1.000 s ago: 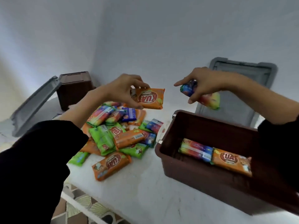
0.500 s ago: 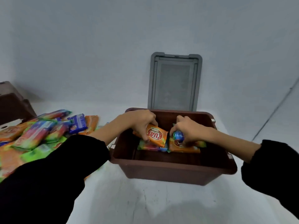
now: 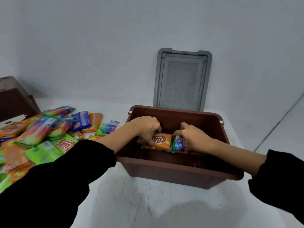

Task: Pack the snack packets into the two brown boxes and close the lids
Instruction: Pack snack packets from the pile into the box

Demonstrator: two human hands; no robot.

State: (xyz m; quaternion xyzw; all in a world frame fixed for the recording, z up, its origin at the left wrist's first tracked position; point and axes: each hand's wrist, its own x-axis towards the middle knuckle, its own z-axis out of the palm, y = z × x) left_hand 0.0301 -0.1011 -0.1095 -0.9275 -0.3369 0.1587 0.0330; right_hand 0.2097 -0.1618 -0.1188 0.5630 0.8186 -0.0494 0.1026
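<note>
An open brown box [image 3: 177,171] stands in front of me on the white table. Both my hands are inside it. My left hand [image 3: 144,127] grips an orange snack packet [image 3: 160,141] lying on top of other packets in the box. Beside it, my right hand [image 3: 195,137] presses on a blue snack packet [image 3: 179,143]. The box's grey lid [image 3: 181,79] stands upright behind it against the wall. A pile of snack packets [image 3: 42,135] in orange, green and blue lies on the table to the left. A second brown box [image 3: 14,101] sits at the far left.
The white wall rises right behind the table. Bare table surface [image 3: 148,203] stretches in front of the box. To the right, the table edge [image 3: 278,124] runs diagonally.
Both hands carried their packets from above the table down into the box. In the last half second they lowered the packets flat onto those lying there.
</note>
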